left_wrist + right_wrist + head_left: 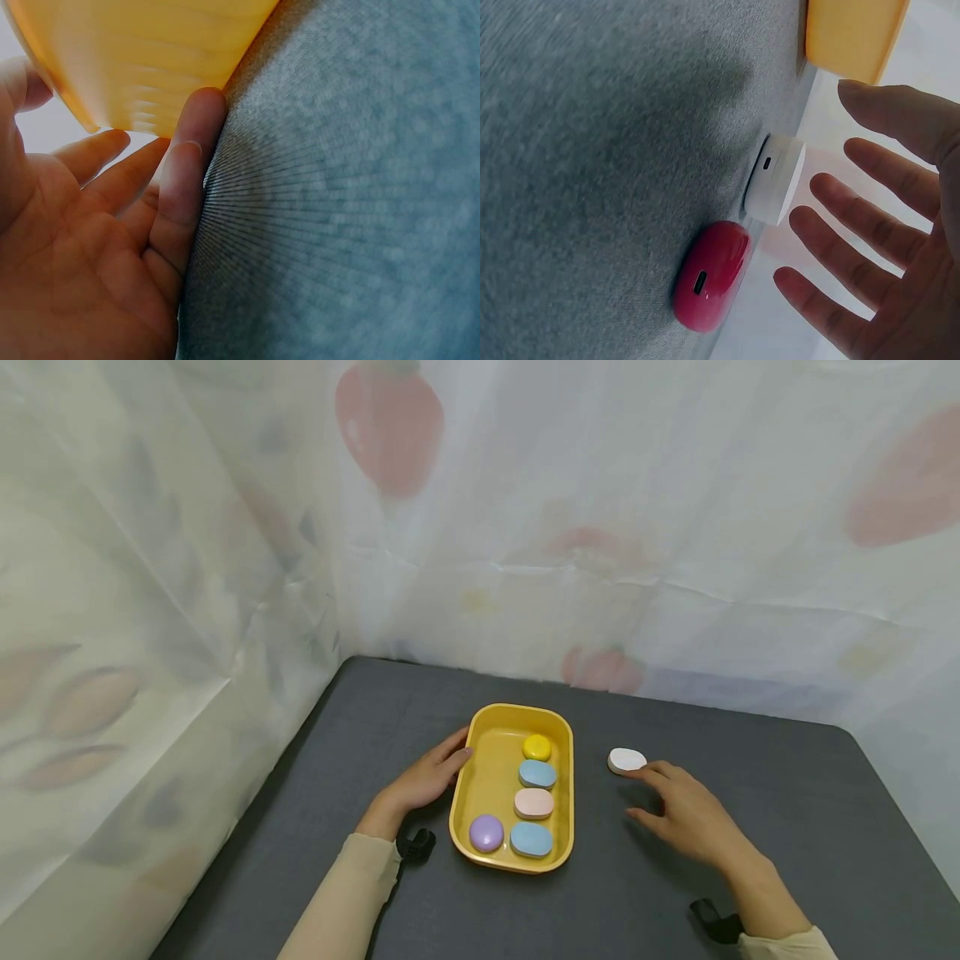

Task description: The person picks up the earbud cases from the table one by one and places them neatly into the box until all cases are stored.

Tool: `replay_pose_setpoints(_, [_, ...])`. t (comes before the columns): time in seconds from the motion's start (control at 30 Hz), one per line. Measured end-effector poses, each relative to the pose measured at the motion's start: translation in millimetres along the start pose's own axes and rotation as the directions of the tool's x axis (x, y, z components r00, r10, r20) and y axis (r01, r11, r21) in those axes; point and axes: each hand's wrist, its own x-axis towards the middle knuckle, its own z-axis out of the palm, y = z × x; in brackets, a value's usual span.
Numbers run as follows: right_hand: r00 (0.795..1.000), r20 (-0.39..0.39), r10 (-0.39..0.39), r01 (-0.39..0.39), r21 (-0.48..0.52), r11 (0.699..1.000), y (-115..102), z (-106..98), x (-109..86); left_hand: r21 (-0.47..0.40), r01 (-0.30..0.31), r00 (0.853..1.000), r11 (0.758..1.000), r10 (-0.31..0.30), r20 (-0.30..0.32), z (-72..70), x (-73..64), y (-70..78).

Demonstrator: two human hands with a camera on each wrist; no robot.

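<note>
My left hand (426, 781) holds the left side of a yellow tray (480, 768), thumb over the rim and fingers against the outer wall. Inside the tray lie several small rounded cases: a yellow one (536, 747), two light blue ones (537, 773), a pink one (533, 803) and a purple one (486, 832). To the tray's right, a white earbud charging case (626, 760) rests on the table. My right hand (686, 814) hovers by it, fingers spread and holding nothing. A red earbud case (712, 276) shows beside the white one in the right wrist view; the hand hides it from the head view.
The dark grey table (795, 793) has rounded far corners. Pale curtains (675, 485) with fruit prints hang behind it and along the left side. Black straps with camera mounts (416, 846) sit at both wrists.
</note>
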Motion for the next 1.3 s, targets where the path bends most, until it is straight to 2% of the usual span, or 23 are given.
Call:
replay_pose_setpoints(0.77, [0.994, 0.065, 0.088, -0.089, 0.014, 0.996, 22.4, -2.3, -6.3, 0.0, 0.005, 1.0, 1.0, -0.005, 0.004, -0.5, -0.8, 4.5])
replay_pose_setpoints(1.3, [0.984, 0.115, 0.139, -0.138, -0.015, 0.99, 34.2, -6.4, -13.8, -0.004, 0.015, 1.0, 1.0, -0.015, -0.007, -0.1, 0.8, -0.8])
